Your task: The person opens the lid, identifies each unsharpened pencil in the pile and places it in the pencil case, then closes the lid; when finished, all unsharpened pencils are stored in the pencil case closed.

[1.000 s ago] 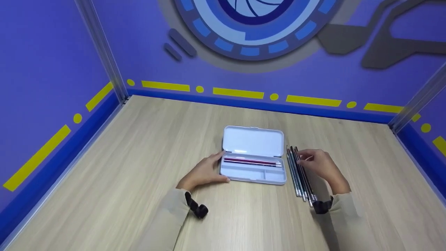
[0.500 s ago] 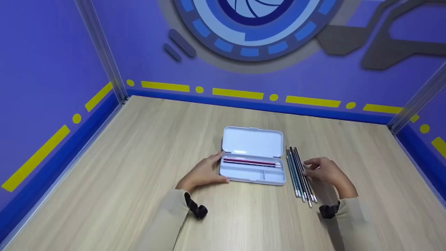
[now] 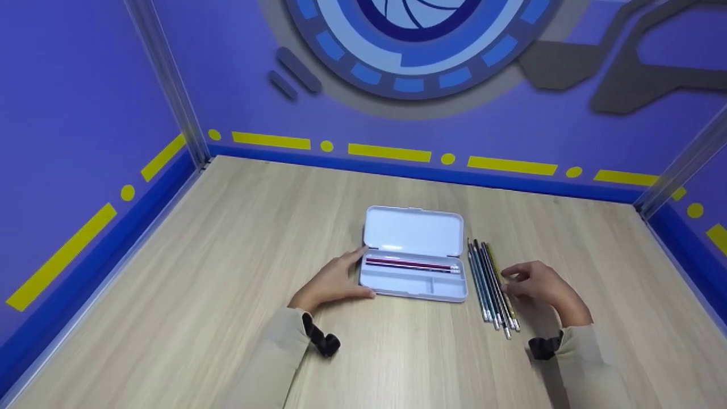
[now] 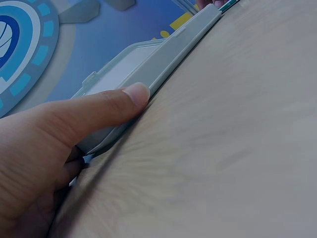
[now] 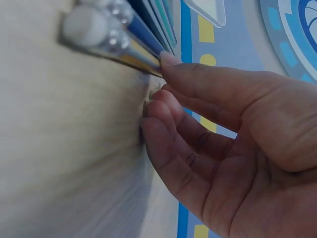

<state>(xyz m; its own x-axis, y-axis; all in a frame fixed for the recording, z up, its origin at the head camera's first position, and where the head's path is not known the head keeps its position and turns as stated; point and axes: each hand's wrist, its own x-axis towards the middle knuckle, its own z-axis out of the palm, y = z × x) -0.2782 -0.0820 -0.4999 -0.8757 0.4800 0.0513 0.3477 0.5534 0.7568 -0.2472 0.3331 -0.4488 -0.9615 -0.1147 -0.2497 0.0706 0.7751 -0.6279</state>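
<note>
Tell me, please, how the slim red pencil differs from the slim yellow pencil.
The slim red pencil lies inside the open white rectangular case, the slim yellow pencil outside it on the pale wood-grain table. The red lies crosswise, the yellow stretches away from the person. Both show pale eraser ends.

One pencil case (image 3: 413, 230), three compartments (image 3: 396, 282), two boxed pencils (image 3: 409, 264), perhaps six or seven loose pencils (image 3: 496, 289) where they overlap, one left hand (image 3: 332, 280), one right hand (image 3: 540, 286), two black wrist devices (image 3: 328, 344), one table (image 3: 397, 363), two metal posts (image 3: 169, 85)
</note>
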